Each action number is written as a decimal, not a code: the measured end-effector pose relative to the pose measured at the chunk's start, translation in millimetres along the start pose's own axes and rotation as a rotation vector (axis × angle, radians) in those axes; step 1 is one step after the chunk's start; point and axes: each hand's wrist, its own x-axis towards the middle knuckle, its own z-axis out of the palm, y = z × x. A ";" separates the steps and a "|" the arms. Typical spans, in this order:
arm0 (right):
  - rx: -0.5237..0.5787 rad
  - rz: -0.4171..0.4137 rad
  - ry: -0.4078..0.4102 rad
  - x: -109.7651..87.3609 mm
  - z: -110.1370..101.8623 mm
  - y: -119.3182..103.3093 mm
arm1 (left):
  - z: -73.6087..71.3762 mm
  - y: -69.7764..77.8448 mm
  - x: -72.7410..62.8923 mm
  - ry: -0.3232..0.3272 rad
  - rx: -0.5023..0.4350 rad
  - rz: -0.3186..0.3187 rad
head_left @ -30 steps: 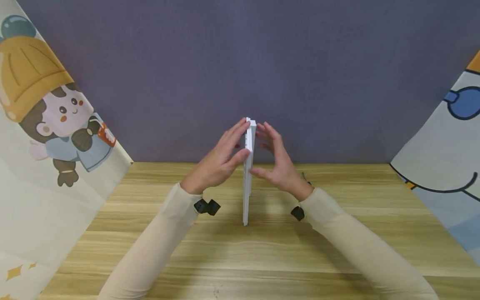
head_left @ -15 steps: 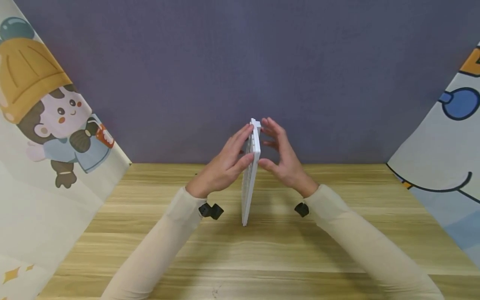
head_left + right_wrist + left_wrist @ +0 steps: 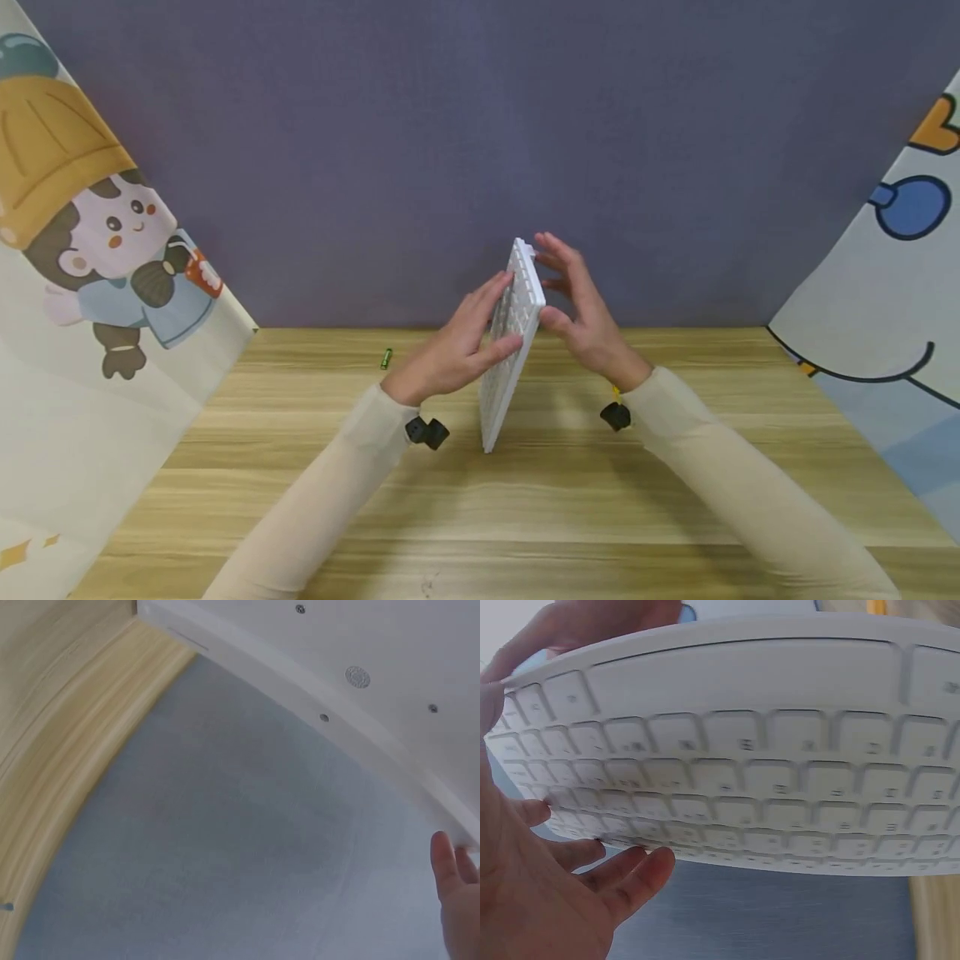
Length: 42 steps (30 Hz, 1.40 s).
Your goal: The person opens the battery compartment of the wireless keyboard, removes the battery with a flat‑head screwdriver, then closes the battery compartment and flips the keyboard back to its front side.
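Observation:
A white keyboard [image 3: 517,321] stands on one short end on the wooden table, leaning to the right, its keys facing left. My left hand [image 3: 457,346] lies against the keys with fingers extended; in the left wrist view its fingertips touch the keys near the upper end of the keyboard [image 3: 780,772]. On the back side, my right hand [image 3: 588,321] has its thumb and loosely bent fingers at the raised end. In the right wrist view, its fingertips [image 3: 444,859] meet the keyboard's edge, and the plain back of the keyboard [image 3: 382,645] shows screws.
A small green cylinder, like a battery [image 3: 386,359], lies on the table [image 3: 300,417] left of my left wrist. Something yellow [image 3: 617,390] shows partly behind my right wrist. A dark wall [image 3: 375,167] rises behind, with patterned side panels [image 3: 892,333].
The keyboard has tilted from nearly upright towards the right, showing more of its keys. Both hands have shifted right with it. The green cylinder and the yellow thing have come into view.

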 end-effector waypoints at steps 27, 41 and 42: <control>-0.052 0.020 -0.107 -67.0 -58.2 21.0 | 50.5 -35.4 -25.6 -0.290 0.119 -0.208; -0.216 0.302 -0.241 -114.5 -43.3 35.9 | 46.0 -49.4 -36.7 -0.328 0.317 -0.266; -0.246 0.338 -0.254 -116.2 -40.6 35.9 | 45.4 -50.6 -37.4 -0.332 0.330 -0.267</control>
